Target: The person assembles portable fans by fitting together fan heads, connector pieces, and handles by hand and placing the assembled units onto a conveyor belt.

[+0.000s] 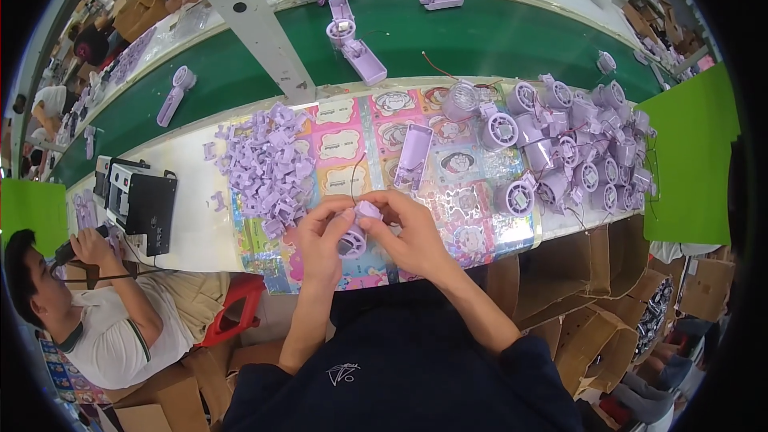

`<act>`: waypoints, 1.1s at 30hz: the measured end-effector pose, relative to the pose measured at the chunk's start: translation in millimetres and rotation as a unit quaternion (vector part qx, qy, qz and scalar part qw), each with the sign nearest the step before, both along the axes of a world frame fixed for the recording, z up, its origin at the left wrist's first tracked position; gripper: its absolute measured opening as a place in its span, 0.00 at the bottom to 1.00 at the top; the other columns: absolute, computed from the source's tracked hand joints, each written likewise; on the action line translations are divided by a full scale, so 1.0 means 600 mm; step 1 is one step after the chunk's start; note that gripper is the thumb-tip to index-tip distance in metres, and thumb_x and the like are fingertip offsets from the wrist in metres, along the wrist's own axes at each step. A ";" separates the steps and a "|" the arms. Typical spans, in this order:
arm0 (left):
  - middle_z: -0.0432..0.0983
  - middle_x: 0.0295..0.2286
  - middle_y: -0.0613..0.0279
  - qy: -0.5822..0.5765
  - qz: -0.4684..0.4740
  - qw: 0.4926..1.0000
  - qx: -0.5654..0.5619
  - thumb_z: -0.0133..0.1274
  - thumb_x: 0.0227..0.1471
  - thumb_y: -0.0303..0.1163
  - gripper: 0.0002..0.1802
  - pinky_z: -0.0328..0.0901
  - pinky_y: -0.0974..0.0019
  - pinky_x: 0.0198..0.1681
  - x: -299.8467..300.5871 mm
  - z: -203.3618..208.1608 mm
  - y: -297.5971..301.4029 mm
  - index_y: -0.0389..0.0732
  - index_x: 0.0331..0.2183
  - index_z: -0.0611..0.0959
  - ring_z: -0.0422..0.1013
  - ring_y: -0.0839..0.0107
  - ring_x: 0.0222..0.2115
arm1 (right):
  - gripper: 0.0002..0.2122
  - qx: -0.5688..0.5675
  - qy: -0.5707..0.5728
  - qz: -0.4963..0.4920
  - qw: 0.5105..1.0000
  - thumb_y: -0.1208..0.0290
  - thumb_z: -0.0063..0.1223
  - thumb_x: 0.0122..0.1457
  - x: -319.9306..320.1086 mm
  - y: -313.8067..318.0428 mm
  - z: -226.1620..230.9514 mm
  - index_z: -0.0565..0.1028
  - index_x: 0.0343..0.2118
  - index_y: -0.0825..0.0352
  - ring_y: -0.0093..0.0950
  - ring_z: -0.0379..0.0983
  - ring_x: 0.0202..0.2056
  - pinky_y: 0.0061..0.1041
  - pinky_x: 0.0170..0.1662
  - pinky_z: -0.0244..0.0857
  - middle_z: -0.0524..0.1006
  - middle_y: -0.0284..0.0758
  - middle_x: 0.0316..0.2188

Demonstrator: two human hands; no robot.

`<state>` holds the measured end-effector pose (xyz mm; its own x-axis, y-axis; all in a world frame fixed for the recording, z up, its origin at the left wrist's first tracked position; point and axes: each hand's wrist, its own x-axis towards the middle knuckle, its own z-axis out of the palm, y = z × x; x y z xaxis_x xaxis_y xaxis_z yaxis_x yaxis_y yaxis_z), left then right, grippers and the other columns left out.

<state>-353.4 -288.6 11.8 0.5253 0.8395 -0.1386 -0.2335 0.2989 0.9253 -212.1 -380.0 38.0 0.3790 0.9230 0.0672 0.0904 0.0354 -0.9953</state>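
Close to my body, over the table's front edge, my left hand [322, 238] grips a small round light-purple fan housing [352, 245], its grille side partly showing. A thin dark wire rises from it. My right hand [410, 234] closes thumb and fingers around a small purple plastic piece [367, 210] at the top of that housing. Whether the two are joined, I cannot tell, since my fingers cover the contact. Just beyond my hands lies an open, elongated purple handle shell [414, 156] on the colourful printed mat [340, 144].
Small purple clips [272, 164] are heaped at left, and many wired fan housings [588, 172] crowd the right. A green conveyor belt [496, 36] carrying purple parts runs behind a metal post [248, 20]. Left, a co-worker [120, 328] sits by a black device [150, 212]. Cardboard boxes [552, 280] stand lower right.
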 end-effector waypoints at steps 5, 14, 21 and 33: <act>0.76 0.36 0.60 -0.038 -0.043 0.996 0.062 0.59 0.52 0.21 0.06 0.65 0.69 0.46 0.016 0.008 -0.013 0.31 0.35 0.83 0.72 0.72 0.39 | 0.13 0.003 0.025 -0.027 0.999 0.77 0.59 0.61 0.005 -0.025 0.011 0.76 0.48 0.72 0.20 0.74 0.34 0.20 0.39 0.68 0.78 0.34 0.36; 0.77 0.38 0.56 0.118 -0.094 0.863 0.482 0.65 0.51 0.32 0.11 0.68 0.62 0.44 0.146 0.074 0.076 0.37 0.35 0.86 0.75 0.64 0.39 | 0.10 0.040 0.172 -0.220 0.959 0.72 0.53 0.67 0.062 -0.041 -0.025 0.78 0.45 0.72 0.13 0.70 0.33 0.17 0.36 0.66 0.77 0.27 0.33; 0.76 0.44 0.47 0.368 0.022 0.721 0.586 0.62 0.48 0.44 0.25 0.69 0.50 0.48 0.392 0.076 0.391 0.42 0.46 0.81 0.74 0.49 0.45 | 0.11 -0.033 0.084 -0.314 0.945 0.69 0.53 0.68 0.072 -0.100 -0.103 0.77 0.47 0.70 0.15 0.69 0.36 0.18 0.37 0.65 0.76 0.27 0.36; 0.73 0.54 0.47 0.683 0.005 0.628 0.372 0.62 0.47 0.40 0.38 0.70 0.51 0.53 0.481 -0.020 0.641 0.43 0.58 0.66 0.74 0.50 0.52 | 0.08 -0.033 -0.102 -0.323 0.940 0.72 0.58 0.62 0.064 -0.101 -0.119 0.78 0.41 0.70 0.21 0.71 0.21 0.23 0.23 0.64 0.77 0.36 0.23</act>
<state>-64.8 95.8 -0.1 0.3372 0.9412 -0.0211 0.9323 -0.3307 0.1464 -174.0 -440.6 -33.3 0.8473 0.5097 0.1492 0.2606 -0.1541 -0.9531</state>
